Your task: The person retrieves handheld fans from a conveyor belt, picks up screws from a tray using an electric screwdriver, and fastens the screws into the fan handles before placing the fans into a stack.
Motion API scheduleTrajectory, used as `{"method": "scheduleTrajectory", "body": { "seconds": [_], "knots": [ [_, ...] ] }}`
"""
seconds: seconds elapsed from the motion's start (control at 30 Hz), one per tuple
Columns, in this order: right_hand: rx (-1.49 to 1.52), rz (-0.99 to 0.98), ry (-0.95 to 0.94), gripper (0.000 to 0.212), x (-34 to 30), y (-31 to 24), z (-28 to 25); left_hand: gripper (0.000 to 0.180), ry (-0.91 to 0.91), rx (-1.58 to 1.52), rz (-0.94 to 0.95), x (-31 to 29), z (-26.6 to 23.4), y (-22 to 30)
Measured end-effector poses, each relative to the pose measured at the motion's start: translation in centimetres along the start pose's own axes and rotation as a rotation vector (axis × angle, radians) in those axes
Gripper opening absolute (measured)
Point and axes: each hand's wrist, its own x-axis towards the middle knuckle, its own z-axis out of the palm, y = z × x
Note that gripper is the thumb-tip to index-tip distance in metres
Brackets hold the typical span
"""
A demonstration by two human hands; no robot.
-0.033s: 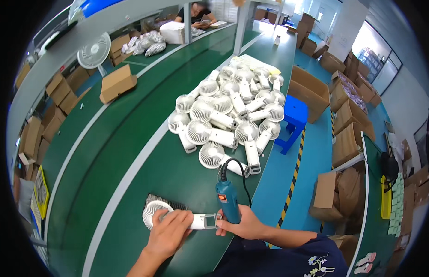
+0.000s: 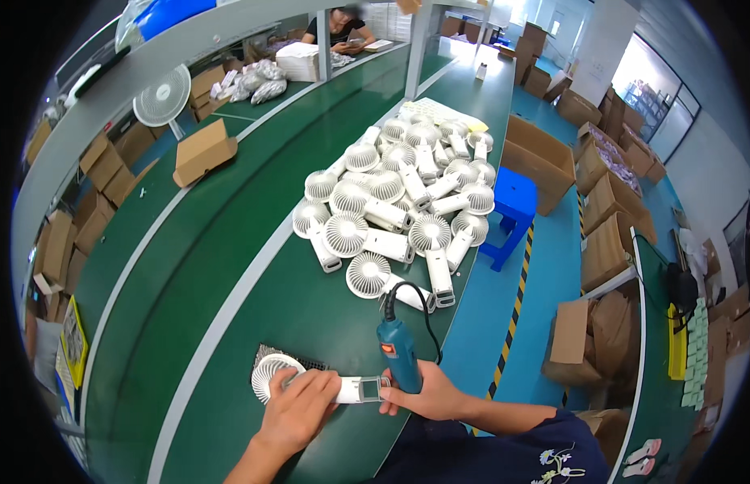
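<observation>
One white fan (image 2: 268, 377) lies left to right across our green bench (image 2: 310, 319), our left hand (image 2: 298, 410) clamped over its handle (image 2: 350, 390), our right hand (image 2: 430, 394), gripping a near-upright teal power screwdriver (image 2: 402, 356), nearer its clear end (image 2: 370, 390).

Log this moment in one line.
hands: left hand on white fan, right hand gripping teal corded tool | tool: by fan's handle end | nearby: fan pile on green table

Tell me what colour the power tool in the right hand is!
The power tool is teal, clearest in the head view.
</observation>
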Motion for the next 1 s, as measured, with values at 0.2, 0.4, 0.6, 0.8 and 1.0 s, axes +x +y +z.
{"method": "scheduleTrajectory", "body": {
  "seconds": [0.2,0.4,0.6,0.8,1.0],
  "knots": [
    [0.020,0.010,0.009,0.026,0.5,-0.9,-1.7,0.041,-0.023,-0.023,0.045,2.0,1.2,-0.9],
    [-0.075,-0.061,0.209,0.036,0.8,0.1,-1.8,0.034,-0.078,0.061,0.161,4.7,2.3,-2.4],
    [0.036,-0.066,0.314,0.026,3.0,1.3,-3.6,0.025,-0.204,0.008,0.067,8.3,2.8,-13.5],
    [-0.201,-0.155,0.794,0.026,1.2,0.8,-6.9,0.038,-0.227,-0.031,0.124,8.8,6.5,-16.0],
    [-0.460,-0.452,1.063,0.037,3.5,-1.8,-15.3,0.067,-0.188,-0.010,-0.114,9.2,6.7,-14.6]
  ]
}}
